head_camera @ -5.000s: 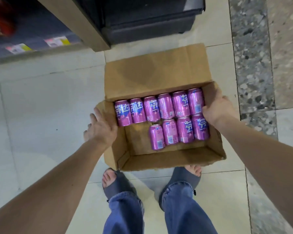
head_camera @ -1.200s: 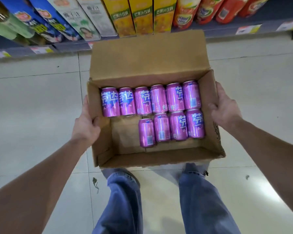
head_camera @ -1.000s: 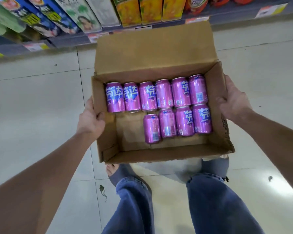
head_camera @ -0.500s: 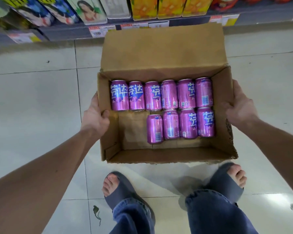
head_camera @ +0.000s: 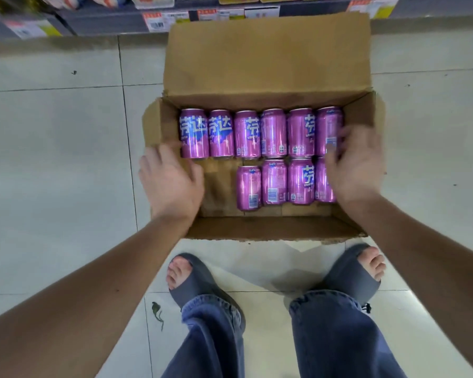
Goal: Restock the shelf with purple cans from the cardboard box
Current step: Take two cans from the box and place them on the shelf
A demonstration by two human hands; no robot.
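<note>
Two bare hands reach into a cardboard box (head_camera: 268,58) of purple cans (head_camera: 273,133) on a tiled shop floor.

Ten cans lie in the box, none shelved yet; the shelf (head_camera: 230,16) edge lies beyond. The left hand (head_camera: 172,184) and right hand (head_camera: 357,165) hover spread wide, holding nothing, the right blurred over the rightmost cans.

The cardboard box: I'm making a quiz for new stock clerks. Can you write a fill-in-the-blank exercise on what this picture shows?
1. The back row of purple cans holds ____ cans.
2. The front row holds ____ cans.
3. The cardboard box rests on the tiled ____.
4. The bare gap in the front row lies nearest the ____ hand, while the right hand covers part of two cans.

Missing words: six; four; floor; left
</note>
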